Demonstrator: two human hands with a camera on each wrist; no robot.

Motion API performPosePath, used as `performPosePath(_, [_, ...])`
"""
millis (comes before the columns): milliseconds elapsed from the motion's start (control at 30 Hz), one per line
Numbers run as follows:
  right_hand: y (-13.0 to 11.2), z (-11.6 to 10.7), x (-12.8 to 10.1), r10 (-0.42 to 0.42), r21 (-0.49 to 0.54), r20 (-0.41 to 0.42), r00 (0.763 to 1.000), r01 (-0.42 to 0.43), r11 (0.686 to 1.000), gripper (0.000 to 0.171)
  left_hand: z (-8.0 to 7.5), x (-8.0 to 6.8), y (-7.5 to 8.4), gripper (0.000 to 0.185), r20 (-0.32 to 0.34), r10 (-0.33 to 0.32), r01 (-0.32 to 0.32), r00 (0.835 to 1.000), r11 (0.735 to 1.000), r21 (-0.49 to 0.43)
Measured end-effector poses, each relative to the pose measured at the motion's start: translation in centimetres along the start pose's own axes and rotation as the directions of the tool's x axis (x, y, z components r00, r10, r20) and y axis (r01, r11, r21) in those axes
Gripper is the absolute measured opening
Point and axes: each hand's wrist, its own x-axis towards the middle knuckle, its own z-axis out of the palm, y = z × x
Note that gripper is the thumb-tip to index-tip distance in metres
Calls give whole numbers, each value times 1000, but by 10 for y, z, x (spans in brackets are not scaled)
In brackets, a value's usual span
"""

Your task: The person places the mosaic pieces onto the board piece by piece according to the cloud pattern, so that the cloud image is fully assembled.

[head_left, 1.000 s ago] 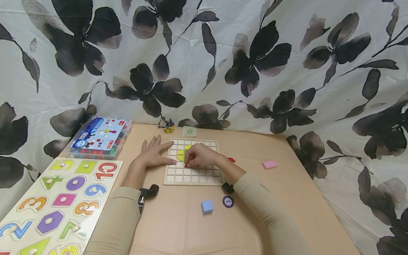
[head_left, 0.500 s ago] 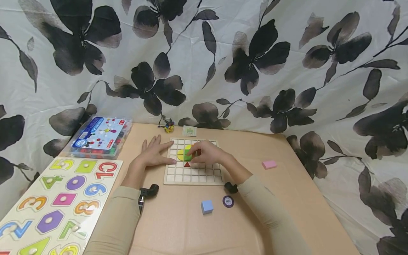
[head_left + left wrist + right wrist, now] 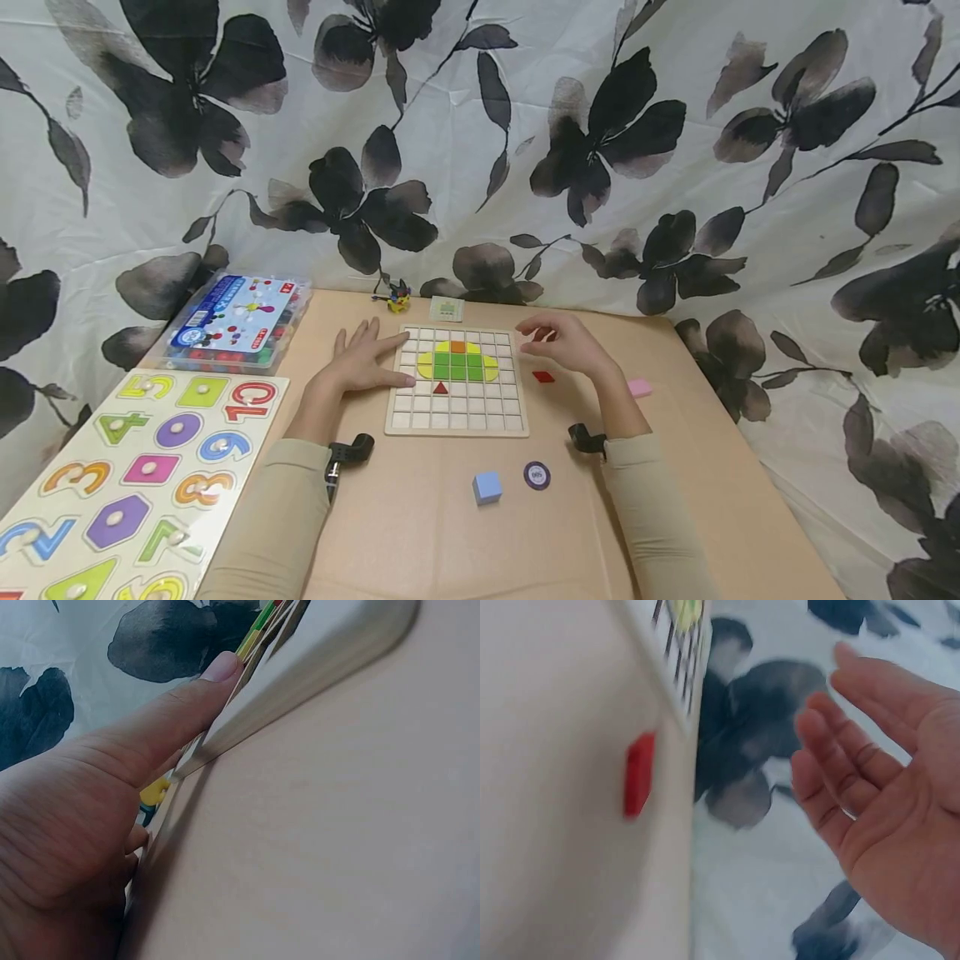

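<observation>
On the tan table (image 3: 675,467) before the flowered curtain, our left hand (image 3: 360,365) rests flat, fingers straight, against the grid board (image 3: 457,412). Our right hand (image 3: 566,342) hovers relaxed and empty above the loose red piece (image 3: 543,377) beside the board.

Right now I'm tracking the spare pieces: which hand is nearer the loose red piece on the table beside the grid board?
Right. The right hand hovers open just above and behind the loose red piece, while the left hand rests on the grid board's far-side edge.
</observation>
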Motion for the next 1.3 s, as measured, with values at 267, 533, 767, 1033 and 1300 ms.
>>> performPosePath(267, [33,-4,-13,148,-35,113,983,-145,989,29,0,-1,1,102,2,0,0,1000,1000,-3])
performPosePath(533, [49,2,-15,127,-8,251,960,-129,992,28,-1,-1,2,103,3,-3,3,1000,1000,-10])
performPosePath(767, [48,6,-15,128,-46,236,963,-121,992,21,0,0,1,102,3,-10,10,1000,1000,-10])
performPosePath(1033, [43,7,-14,134,-15,209,969,-134,991,12,-1,-1,3,101,2,-13,13,1000,1000,-10])
performPosePath(1300, [39,8,-14,133,121,168,977,-155,980,9,-1,-1,3,101,6,-20,20,1000,1000,-14])
